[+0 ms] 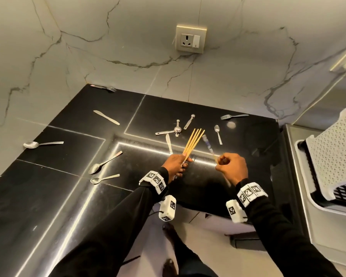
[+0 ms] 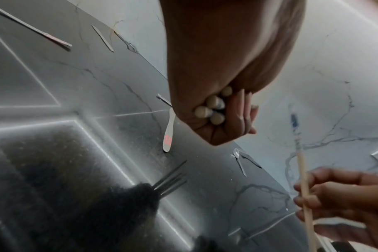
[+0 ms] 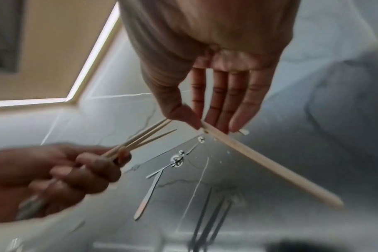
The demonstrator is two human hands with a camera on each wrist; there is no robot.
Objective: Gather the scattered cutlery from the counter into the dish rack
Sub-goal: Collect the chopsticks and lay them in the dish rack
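My left hand (image 1: 180,163) grips a bundle of wooden chopsticks (image 1: 194,141) that fans out over the black counter (image 1: 68,196); their round ends (image 2: 213,110) show in its fist. My right hand (image 1: 228,164) pinches a single chopstick (image 3: 270,163) between thumb and fingertips (image 3: 194,122), just right of the bundle. Still on the counter lie a knife (image 1: 106,117), spoons (image 1: 42,144) (image 1: 103,163) (image 1: 103,178) (image 1: 218,133), forks (image 1: 106,88) (image 1: 234,116), measuring spoons (image 1: 177,128), a second knife (image 1: 169,143) and a blue-patterned utensil (image 1: 207,143). The white dish rack (image 1: 332,166) stands at the right.
A marble wall with a power socket (image 1: 191,39) backs the counter. The rack sits on a steel drainboard (image 1: 292,176) past the counter's right end. The counter's front edge lies just below my wrists, with floor beneath.
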